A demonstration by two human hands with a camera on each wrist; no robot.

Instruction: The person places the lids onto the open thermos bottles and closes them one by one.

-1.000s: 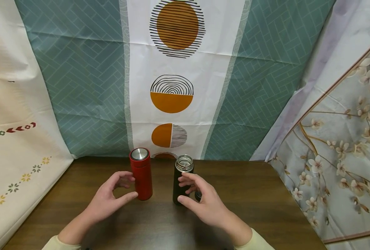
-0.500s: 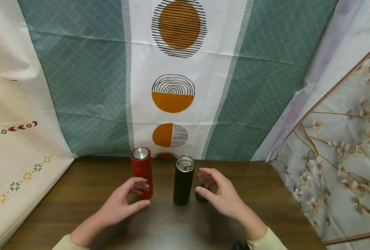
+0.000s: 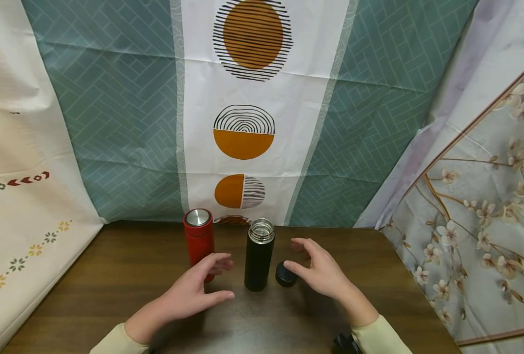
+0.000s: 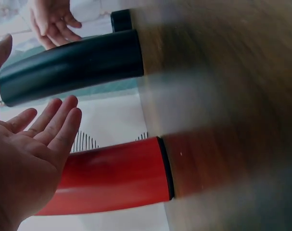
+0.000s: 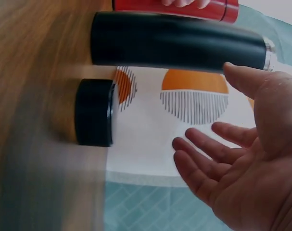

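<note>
A black thermos (image 3: pixel 258 263) stands upright and uncapped on the table, its steel mouth (image 3: pixel 262 229) showing. Just right of it lies its round black lid (image 3: pixel 286 274). To the left stands a red thermos (image 3: pixel 198 241) with a silver-topped lid on, its lower part partly hidden by my left hand (image 3: pixel 191 290). That hand hovers in front of the red thermos with fingers spread, left of the black thermos (image 4: pixel 73 65), and holds nothing. My right hand (image 3: pixel 321 270) is beside the black lid (image 5: pixel 95 113), fingers relaxed and apart, with nothing in its grasp.
The dark wooden table (image 3: pixel 226 329) meets a teal and white patterned cloth (image 3: pixel 244 88) at its back edge. A cream cloth (image 3: pixel 27 221) hangs at the left, and a floral cloth (image 3: pixel 487 221) at the right.
My left hand has moved rightward, from beside the red thermos to in front of it, toward the black one. My right hand has drawn away from the black thermos to the right, uncovering the lid.
</note>
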